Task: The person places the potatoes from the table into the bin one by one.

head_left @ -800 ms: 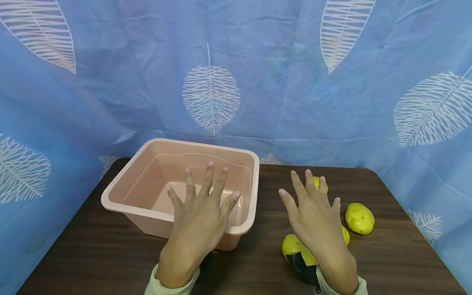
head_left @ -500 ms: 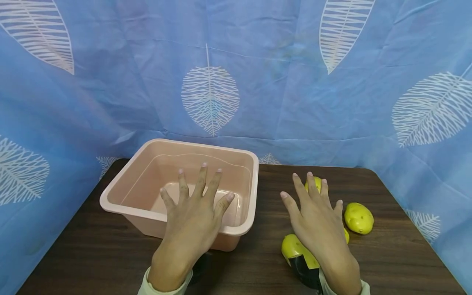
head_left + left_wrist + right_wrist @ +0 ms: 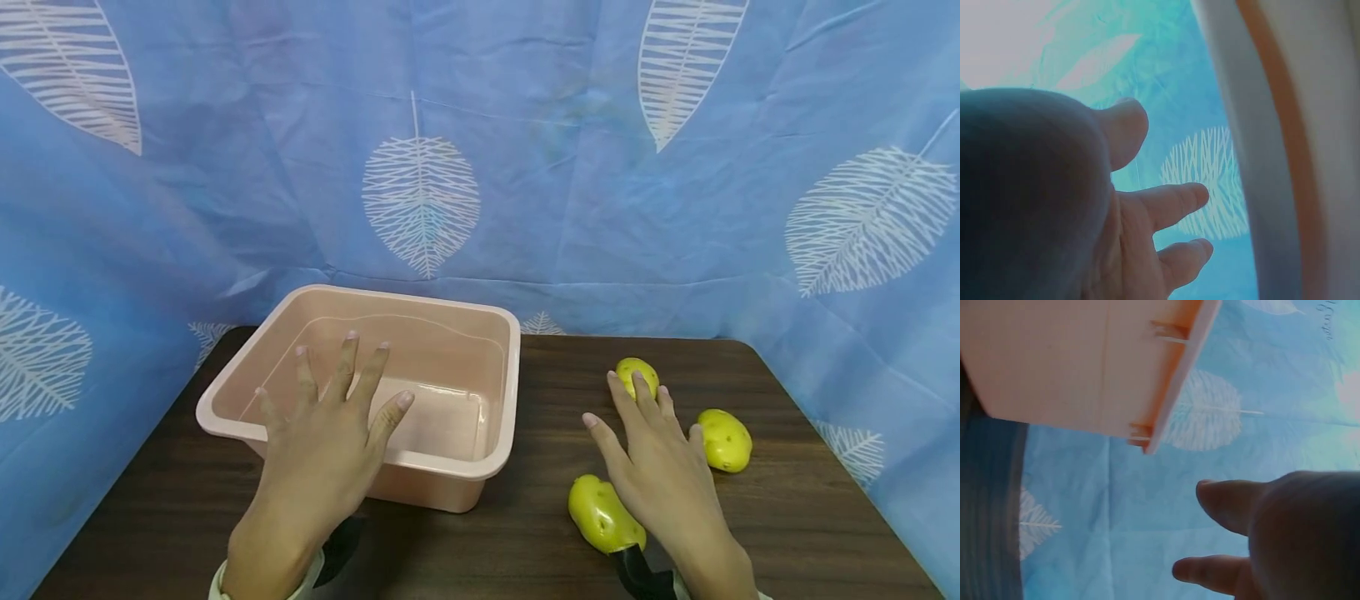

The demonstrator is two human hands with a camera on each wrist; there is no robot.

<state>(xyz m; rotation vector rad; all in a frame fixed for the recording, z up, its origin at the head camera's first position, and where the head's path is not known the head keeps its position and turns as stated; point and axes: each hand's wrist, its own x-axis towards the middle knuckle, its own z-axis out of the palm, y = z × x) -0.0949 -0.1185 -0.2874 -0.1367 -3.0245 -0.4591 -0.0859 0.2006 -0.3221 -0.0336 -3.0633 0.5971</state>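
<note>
Logging both hands as spread: in the head view the left hand (image 3: 318, 462) has its fingers fanned over the near rim of the pink tub (image 3: 450, 354), and the right hand (image 3: 660, 471) has its fingers apart above the dark table (image 3: 536, 475). We can't tell if the left one touches the rim. Only the head view gives us the yellow potatoes: the near potato (image 3: 603, 512) just beside the right wrist, the far potato (image 3: 637, 371) partly behind the right fingertips, the side potato (image 3: 725, 440) beside the little finger; contact with those last two we can't tell. The tub stands upright on the table, left of them. Right wrist view adds the tub's outer side, with ribs (image 3: 1169, 331) under the rim, plus some lettering (image 3: 1327, 322) on the blue curtain (image 3: 540, 208). Left wrist view shows us separated digits against leaf print and a blurred pale surface (image 3: 1335, 156) with an orange streak (image 3: 1288, 125); we can't identify it for sure.
</note>
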